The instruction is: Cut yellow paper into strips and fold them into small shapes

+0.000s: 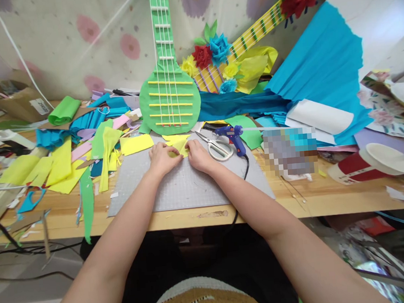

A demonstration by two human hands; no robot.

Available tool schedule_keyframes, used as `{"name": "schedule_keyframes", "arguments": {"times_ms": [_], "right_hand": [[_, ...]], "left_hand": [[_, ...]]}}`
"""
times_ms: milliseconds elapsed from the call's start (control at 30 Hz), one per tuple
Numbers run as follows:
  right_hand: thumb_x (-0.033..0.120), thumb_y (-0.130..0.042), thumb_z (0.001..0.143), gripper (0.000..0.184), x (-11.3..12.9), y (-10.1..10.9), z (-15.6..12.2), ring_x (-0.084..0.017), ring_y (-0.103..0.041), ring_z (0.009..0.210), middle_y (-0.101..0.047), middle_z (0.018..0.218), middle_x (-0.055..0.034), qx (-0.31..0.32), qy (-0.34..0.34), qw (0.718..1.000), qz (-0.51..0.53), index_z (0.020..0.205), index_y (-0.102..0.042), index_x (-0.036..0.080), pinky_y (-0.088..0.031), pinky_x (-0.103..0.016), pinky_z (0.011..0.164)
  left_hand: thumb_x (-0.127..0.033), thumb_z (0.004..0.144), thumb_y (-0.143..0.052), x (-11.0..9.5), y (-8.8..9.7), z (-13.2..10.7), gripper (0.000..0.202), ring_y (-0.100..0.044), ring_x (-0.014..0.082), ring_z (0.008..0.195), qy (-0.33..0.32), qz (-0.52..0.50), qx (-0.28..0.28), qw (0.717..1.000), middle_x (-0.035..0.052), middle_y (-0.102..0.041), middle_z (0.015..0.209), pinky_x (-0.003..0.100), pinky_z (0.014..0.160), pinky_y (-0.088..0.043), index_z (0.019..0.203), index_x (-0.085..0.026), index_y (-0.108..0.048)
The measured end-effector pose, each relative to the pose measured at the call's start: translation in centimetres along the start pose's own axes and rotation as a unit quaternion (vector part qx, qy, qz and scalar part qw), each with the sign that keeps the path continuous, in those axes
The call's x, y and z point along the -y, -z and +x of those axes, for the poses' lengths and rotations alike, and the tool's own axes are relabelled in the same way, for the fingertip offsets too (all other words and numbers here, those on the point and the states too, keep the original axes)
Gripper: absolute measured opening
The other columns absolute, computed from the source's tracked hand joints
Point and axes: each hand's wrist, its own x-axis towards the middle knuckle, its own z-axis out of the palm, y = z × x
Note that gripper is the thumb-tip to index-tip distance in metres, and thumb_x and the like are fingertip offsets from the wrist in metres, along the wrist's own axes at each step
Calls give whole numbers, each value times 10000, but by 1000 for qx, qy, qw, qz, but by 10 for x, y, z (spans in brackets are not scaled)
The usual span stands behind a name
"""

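Note:
Both my hands rest on the grey cutting mat at the middle of the wooden table. My left hand and my right hand are closed, pinching a small piece of yellow paper between them. The fingertips of both hands meet over the paper, which is partly hidden under them. White-handled scissors lie just right of my right hand, with a blue glue gun beside them.
A green paper guitar leans at the back, next to a yellow one with paper flowers. Yellow, green and blue paper scraps cover the left. Blue crepe paper and a red paper cup lie on the right.

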Motion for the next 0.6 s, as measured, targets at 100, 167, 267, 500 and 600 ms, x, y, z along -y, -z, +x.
{"name": "schedule_keyframes", "arguments": {"times_ms": [100,167,267,500,600], "right_hand": [[130,-408,805,247,-1,-1,1,-209,-494,957,-502,1048,-130,-5,-7,1000,18,1043,-472,122,-392,-336,863],[164,-449,802,241,-1,-1,0,-208,-495,959,-500,1050,-126,-6,-2,1000,22,1038,-470,127,-390,-339,873],[166,-475,797,244,-1,-1,0,-211,-492,987,-497,1070,-128,-7,3,1000,19,1039,-469,134,-386,-346,886],[172,-479,812,221,-1,-1,-1,-207,-495,997,-499,1073,-125,-5,1,1000,19,1031,-471,139,-390,-348,891],[171,-482,811,224,-2,-1,-1,-202,-496,985,-497,1069,-120,-6,4,1000,23,1032,-470,141,-389,-341,890]], "left_hand": [[-451,664,-680,-2,-2,0,196,-446,288,1058,1,2,-7,1000,65,-510,968,450,953,-317,735,-270,-708],[-463,655,-686,-3,-3,0,212,-442,295,1069,5,3,-11,1000,71,-510,973,455,956,-316,725,-264,-706],[-456,639,-700,-4,-3,1,208,-442,305,1080,19,2,-12,1000,76,-512,989,470,954,-318,716,-263,-705],[-387,597,-720,2,2,11,171,-481,303,1081,44,2,36,998,66,-563,1010,466,933,-353,741,-295,-722],[-330,604,-699,12,4,16,182,-496,283,1074,16,-1,61,998,54,-593,998,445,936,-370,782,-308,-728]]}}
